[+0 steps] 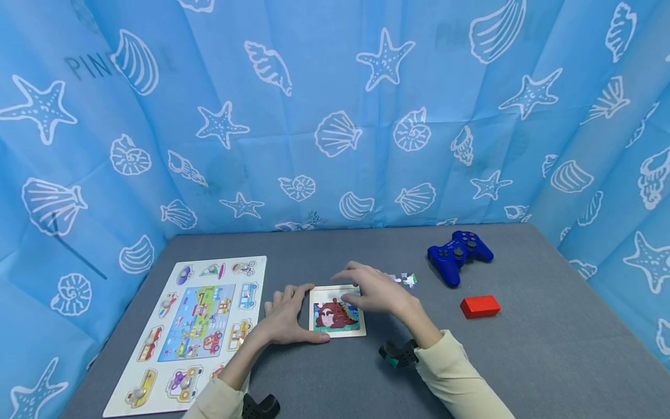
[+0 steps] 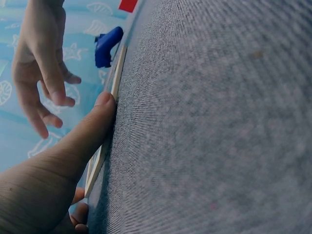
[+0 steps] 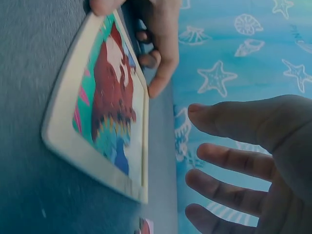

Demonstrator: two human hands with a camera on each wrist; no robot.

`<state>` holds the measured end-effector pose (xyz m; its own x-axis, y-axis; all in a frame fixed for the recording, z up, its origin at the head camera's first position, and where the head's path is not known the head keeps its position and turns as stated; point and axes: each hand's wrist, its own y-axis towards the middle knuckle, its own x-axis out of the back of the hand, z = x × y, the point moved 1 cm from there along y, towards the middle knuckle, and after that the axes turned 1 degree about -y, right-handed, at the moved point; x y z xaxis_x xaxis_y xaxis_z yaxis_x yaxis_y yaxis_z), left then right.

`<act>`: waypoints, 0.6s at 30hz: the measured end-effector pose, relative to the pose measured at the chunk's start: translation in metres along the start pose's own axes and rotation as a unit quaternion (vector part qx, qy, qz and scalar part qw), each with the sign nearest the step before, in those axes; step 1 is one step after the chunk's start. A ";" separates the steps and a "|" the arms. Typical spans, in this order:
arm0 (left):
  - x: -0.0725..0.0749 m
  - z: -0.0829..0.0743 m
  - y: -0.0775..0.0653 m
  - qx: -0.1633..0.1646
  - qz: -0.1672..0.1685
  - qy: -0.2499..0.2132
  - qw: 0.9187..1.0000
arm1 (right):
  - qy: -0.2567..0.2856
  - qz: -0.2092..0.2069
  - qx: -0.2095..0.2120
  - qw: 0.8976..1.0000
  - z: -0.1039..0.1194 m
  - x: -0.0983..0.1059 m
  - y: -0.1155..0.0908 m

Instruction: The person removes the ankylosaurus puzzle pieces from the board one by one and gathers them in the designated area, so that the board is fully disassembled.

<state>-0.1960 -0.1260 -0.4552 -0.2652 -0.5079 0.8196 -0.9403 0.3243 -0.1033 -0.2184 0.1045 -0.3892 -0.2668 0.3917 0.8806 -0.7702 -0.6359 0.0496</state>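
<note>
A small jigsaw puzzle in a pale wooden frame lies flat on the table, with a red-brown dinosaur picture inside. Bare pale wood shows along the picture's far side. My left hand holds the frame at its left side, thumb at the near edge and index finger at the far edge. Over the frame's right part hovers my right hand, fingers spread and apart from one another; the right wrist view shows nothing in its fingers. A few loose puzzle pieces lie just beyond the right hand.
A large peg puzzle board with vehicle pictures lies on the left, partly under the left forearm. To the right are a blue game controller and a red block. A blue shell-patterned curtain hangs behind the grey table.
</note>
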 end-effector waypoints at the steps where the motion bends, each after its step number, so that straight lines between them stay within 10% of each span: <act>1: 0.000 0.000 0.000 0.000 0.001 0.000 1.000 | 0.002 0.003 0.001 1.000 0.002 -0.002 0.001; 18: -0.001 0.001 0.001 -0.004 -0.001 0.006 1.000 | 0.002 0.059 0.030 0.998 0.014 -0.036 0.020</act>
<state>-0.1974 -0.1263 -0.4569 -0.2609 -0.4996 0.8260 -0.9392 0.3294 -0.0973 -0.2163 0.0680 -0.4134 -0.3559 0.3132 0.8805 -0.6967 -0.7168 -0.0266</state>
